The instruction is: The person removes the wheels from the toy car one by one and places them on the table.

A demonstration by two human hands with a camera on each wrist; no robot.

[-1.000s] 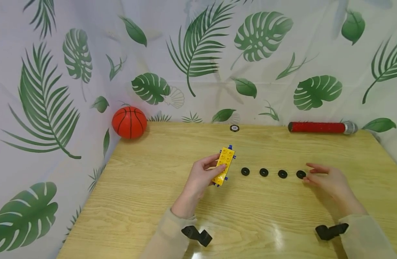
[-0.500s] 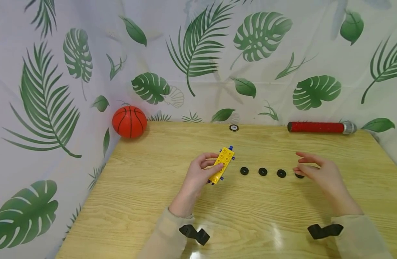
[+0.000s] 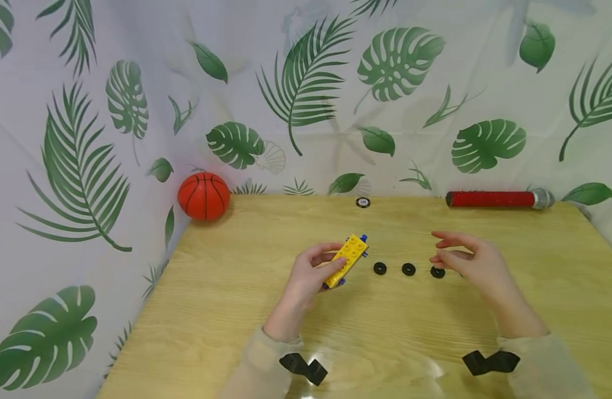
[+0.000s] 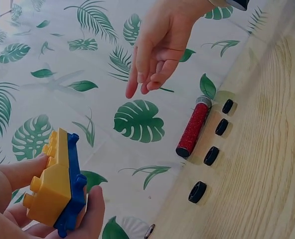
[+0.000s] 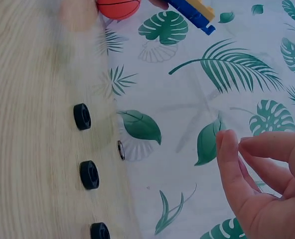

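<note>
In my left hand (image 3: 311, 271) is a toy car base made of yellow studded bricks (image 3: 350, 256) on a blue chassis (image 4: 76, 186) with short axle stubs. The thumb lies on the yellow top, fingers underneath. My right hand (image 3: 480, 267) hovers over the right end of a row of several small black toy wheels (image 3: 408, 269). Its fingers are extended and loosely bent, with nothing between them. All the wheels lie flat on the table, seen clearly in the left wrist view; in the head view the rightmost is mostly hidden behind the right hand.
A small orange-red basketball (image 3: 204, 196) sits at the table's back left corner. Along the back edge are a black-and-white poker chip (image 3: 363, 203) and a red microphone (image 3: 498, 199). A leaf-patterned cloth (image 3: 306, 155) hangs behind the wooden table (image 3: 226, 310).
My right hand has moved left from beside the rightmost wheel and now covers most of it. The toy car base has tilted clockwise in my left hand. The wheels stay put.
</note>
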